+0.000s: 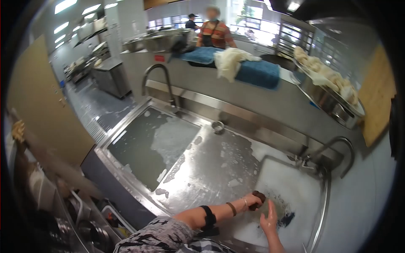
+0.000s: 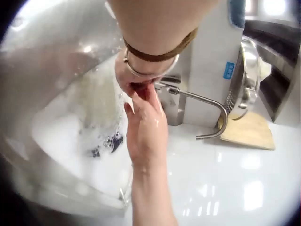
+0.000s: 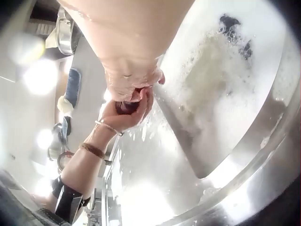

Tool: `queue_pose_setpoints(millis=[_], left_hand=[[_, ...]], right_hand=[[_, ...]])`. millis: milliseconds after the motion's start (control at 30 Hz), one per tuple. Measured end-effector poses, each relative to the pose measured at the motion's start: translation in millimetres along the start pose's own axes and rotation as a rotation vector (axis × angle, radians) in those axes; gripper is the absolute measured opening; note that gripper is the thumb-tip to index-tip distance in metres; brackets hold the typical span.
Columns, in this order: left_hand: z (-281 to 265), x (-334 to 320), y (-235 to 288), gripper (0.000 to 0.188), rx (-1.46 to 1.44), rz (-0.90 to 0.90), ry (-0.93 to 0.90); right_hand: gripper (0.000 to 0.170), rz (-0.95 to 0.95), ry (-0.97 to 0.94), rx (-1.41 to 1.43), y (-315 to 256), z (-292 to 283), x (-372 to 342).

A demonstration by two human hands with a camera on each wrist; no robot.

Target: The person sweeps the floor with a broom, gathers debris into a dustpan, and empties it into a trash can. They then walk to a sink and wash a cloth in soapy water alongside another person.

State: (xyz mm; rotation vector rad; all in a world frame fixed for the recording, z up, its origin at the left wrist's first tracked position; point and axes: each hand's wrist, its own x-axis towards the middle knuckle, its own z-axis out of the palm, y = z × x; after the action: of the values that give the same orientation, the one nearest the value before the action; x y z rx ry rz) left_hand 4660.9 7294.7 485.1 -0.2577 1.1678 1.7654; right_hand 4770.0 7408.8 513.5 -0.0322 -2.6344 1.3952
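Observation:
My left hand [image 1: 251, 201], with a bracelet and a brown band at the wrist, grips a small dark reddish-brown object [image 1: 258, 199] above the foamy sink basin. Close beside it, my wet right hand [image 1: 270, 219] has its fingers fairly straight. In the right wrist view the same dark object [image 3: 126, 107] lies within my left hand [image 3: 115, 120], and my right hand [image 3: 129, 84] is right up against it. White suds [image 1: 270, 173] fill the basin, with a dark item [image 1: 287, 219] partly showing through them.
A metal drainboard [image 1: 211, 164] joins a second basin of cloudy water [image 1: 139, 143]. Curved faucets [image 1: 168, 84] rise behind both basins. A small metal strainer [image 1: 217, 126] sits at the back. On the ledge are blue towels [image 1: 257, 75] and a large metal pan [image 1: 337, 107]. A person [image 1: 214, 33] stands beyond.

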Motion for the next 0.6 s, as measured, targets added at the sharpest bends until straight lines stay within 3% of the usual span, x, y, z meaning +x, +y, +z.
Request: queue_pose_setpoints(millis=[67, 133, 167, 233, 400, 433, 500, 600], left_hand=[[-5, 4, -2, 0.017, 0.062, 0.013, -0.059], [-2, 1, 0, 0.011, 0.302, -0.198, -0.388], [-2, -1, 0, 0.011, 0.293, -0.180, -0.376], [-1, -10, -1, 0.009, 0.499, -0.294, -0.693], [1, -25, 7, 0.006, 0.598, -0.321, -0.581], [3, -32, 10, 0.007, 0.686, -0.231, -0.525], [4, -36, 10, 0.009, 0.868, -0.018, -0.422], [-1, 2, -24, 0.018, 1.220, 0.541, -0.367]], right_hand=[[0.063, -0.441, 0.034, -0.681, -18, -6, 1], [0.066, -0.542, -0.034, -0.644, -7, -6, 8], [0.070, -0.620, -0.086, -0.609, -3, -5, 12], [0.063, -0.629, -0.140, -0.511, -13, -6, 18], [0.056, -0.580, -0.169, -0.590, -12, 3, 23], [0.056, -0.585, -0.172, -0.588, -14, 4, 23], [0.057, -0.406, -0.217, -0.630, -20, 6, 24], [0.056, -0.262, -0.208, -0.638, -14, 17, 23]])
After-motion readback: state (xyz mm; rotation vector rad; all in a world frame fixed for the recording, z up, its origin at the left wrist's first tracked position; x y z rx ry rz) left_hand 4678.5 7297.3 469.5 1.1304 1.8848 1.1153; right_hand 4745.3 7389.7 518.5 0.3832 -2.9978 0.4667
